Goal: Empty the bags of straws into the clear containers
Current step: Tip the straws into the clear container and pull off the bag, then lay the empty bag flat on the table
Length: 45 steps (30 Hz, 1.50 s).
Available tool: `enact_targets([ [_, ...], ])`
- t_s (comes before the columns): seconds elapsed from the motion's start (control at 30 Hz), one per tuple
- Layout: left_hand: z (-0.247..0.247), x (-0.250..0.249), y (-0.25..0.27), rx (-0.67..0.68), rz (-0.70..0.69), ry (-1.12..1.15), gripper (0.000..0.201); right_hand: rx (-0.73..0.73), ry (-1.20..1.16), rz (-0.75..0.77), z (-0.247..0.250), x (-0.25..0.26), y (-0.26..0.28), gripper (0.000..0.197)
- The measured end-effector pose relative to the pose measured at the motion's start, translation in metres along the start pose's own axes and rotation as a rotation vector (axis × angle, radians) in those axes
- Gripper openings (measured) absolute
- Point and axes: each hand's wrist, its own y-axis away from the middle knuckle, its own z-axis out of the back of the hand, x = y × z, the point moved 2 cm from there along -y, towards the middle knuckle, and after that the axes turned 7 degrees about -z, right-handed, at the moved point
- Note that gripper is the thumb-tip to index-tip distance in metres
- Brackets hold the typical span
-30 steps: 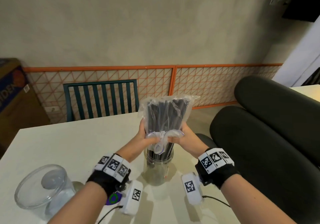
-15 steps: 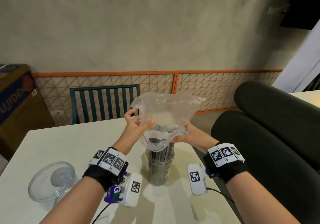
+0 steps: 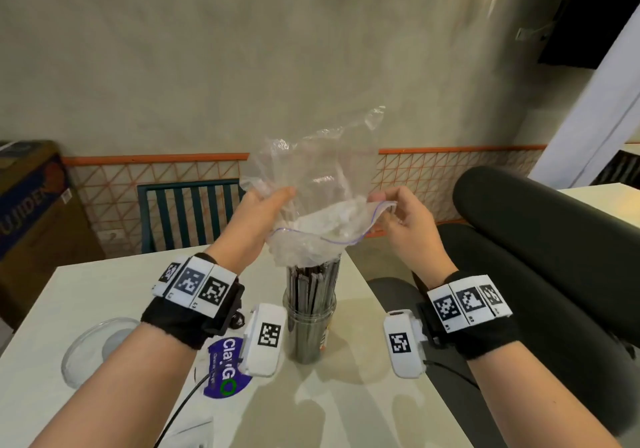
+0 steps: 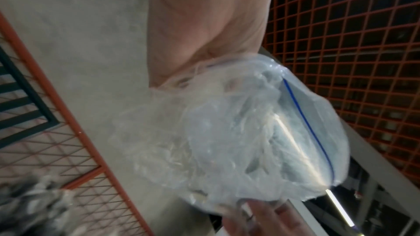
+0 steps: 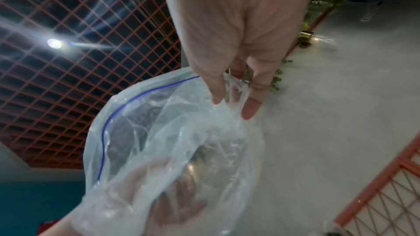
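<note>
A clear zip bag (image 3: 318, 198) with a blue seal line hangs upside down, empty, just above a clear jar (image 3: 309, 323) on the table. The jar holds a bundle of black straws (image 3: 313, 285) standing upright. My left hand (image 3: 266, 205) grips the bag's left side. My right hand (image 3: 391, 205) pinches the bag's mouth at the right by the seal. In the left wrist view the crumpled bag (image 4: 227, 132) fills the middle; in the right wrist view my fingers (image 5: 250, 96) pinch the bag (image 5: 170, 141).
A clear lid or bowl (image 3: 100, 347) lies on the white table (image 3: 346, 406) at the left, beside a purple sticker (image 3: 225, 375). A green slatted chair (image 3: 187, 212) stands behind the table. A black padded seat (image 3: 540, 257) lies to the right, a cardboard box (image 3: 31, 212) far left.
The straws slid out of the bag into the jar. Both hands lifted the emptied bag up off the jar and spread apart.
</note>
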Motion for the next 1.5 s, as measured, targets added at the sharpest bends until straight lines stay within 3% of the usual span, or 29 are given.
enact_targets([
  [0.07,0.000,-0.008,0.006,-0.047,0.043,0.060,0.017,-0.005,0.164,0.026,0.007,-0.001,0.009,0.008],
  [0.13,0.001,-0.012,0.015,-0.071,0.076,0.077,0.023,0.069,0.391,0.020,0.013,-0.014,0.022,0.007],
  [0.27,-0.005,-0.011,0.050,0.048,0.040,-0.159,0.027,0.652,0.590,-0.242,0.028,-0.036,0.061,0.049],
  [0.3,-0.007,-0.011,0.059,0.084,0.014,-0.235,0.027,0.705,0.591,-0.280,0.037,-0.032,0.069,0.049],
  [0.33,-0.010,-0.010,0.068,0.130,-0.008,-0.304,0.027,0.681,0.551,-0.268,0.047,-0.024,0.075,0.042],
  [0.4,-0.018,-0.006,0.084,0.228,-0.035,-0.424,0.023,0.459,0.372,-0.155,0.066,0.002,0.083,0.025],
  [0.47,-0.028,0.000,0.099,0.307,-0.050,-0.508,0.019,0.211,0.238,-0.017,0.077,0.023,0.088,0.036],
  [0.53,-0.040,0.006,0.112,0.352,-0.064,-0.550,0.017,0.092,0.356,0.076,0.069,0.031,0.094,0.051],
  [0.6,-0.053,0.012,0.125,0.387,-0.075,-0.548,0.009,0.139,0.601,0.037,0.046,0.024,0.100,0.066],
  [0.67,-0.062,0.020,0.138,0.405,-0.074,-0.515,0.007,0.216,0.624,-0.038,0.023,0.009,0.106,0.048],
  [0.73,-0.060,0.033,0.152,0.429,-0.017,-0.499,0.027,0.216,0.482,-0.057,0.010,-0.002,0.112,0.025],
  [0.8,-0.051,0.056,0.167,0.486,0.086,-0.476,0.055,0.169,0.490,-0.049,0.010,-0.010,0.113,0.021],
  [0.9,-0.026,0.097,0.197,0.409,0.155,-0.462,0.034,0.043,0.501,-0.067,0.029,-0.021,0.105,0.025],
  [0.97,-0.007,0.125,0.215,0.332,0.187,-0.458,0.031,-0.001,0.516,-0.107,0.044,-0.029,0.099,0.024],
  [1.07,0.012,0.156,0.240,0.259,0.326,-0.455,0.032,0.001,0.544,-0.157,0.058,-0.035,0.094,0.021],
  [1.13,0.016,0.162,0.249,0.247,0.377,-0.435,0.033,0.083,0.513,-0.119,0.056,-0.033,0.096,0.019],
  [1.17,0.015,0.158,0.251,0.246,0.368,-0.420,0.041,0.145,0.515,-0.092,0.053,-0.032,0.098,0.018],
  [1.27,-0.005,0.132,0.241,0.284,0.250,-0.358,0.095,0.303,0.582,-0.044,0.034,-0.026,0.108,0.022],
  [1.3,-0.017,0.122,0.235,0.308,0.210,-0.334,0.101,0.344,0.587,-0.012,0.028,-0.023,0.112,0.023],
  [1.37,-0.043,0.106,0.223,0.329,0.148,-0.332,0.087,0.444,0.558,0.046,0.018,-0.015,0.117,0.023],
  [1.43,-0.062,0.098,0.212,0.299,0.113,-0.341,0.054,0.522,0.534,0.058,0.015,-0.003,0.122,0.022],
  [1.5,-0.071,0.090,0.208,0.220,0.103,-0.265,0.034,0.406,0.589,0.131,0.027,0.006,0.124,0.027],
])
